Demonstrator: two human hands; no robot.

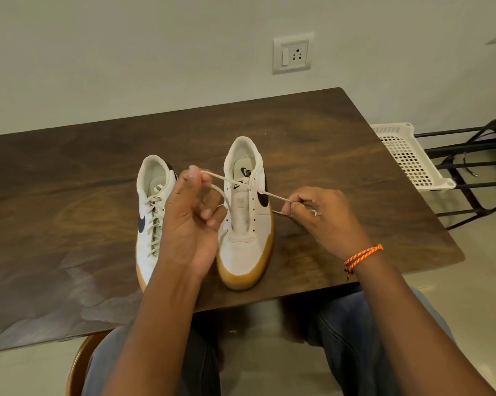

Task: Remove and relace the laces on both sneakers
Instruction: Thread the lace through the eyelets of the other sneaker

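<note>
Two white sneakers with gum soles stand side by side on the dark wooden table [341, 155], toes towards me. The left sneaker [151, 212] is laced with a cream lace. The right sneaker [245, 224] has bare eyelets and an open tongue. A loose cream lace [265, 193] stretches taut above the right sneaker between my hands. My left hand [194, 221] pinches one end of it, raised between the two sneakers, with a loop hanging by the fingers. My right hand [318, 212] pinches the other end low over the table, right of the shoe.
A white perforated plastic basket [407, 155] sits on a black metal rack [475, 167] beyond the table's right edge. A wall socket [292, 52] is on the wall behind. My knees are under the near table edge, on a wooden stool [78, 364].
</note>
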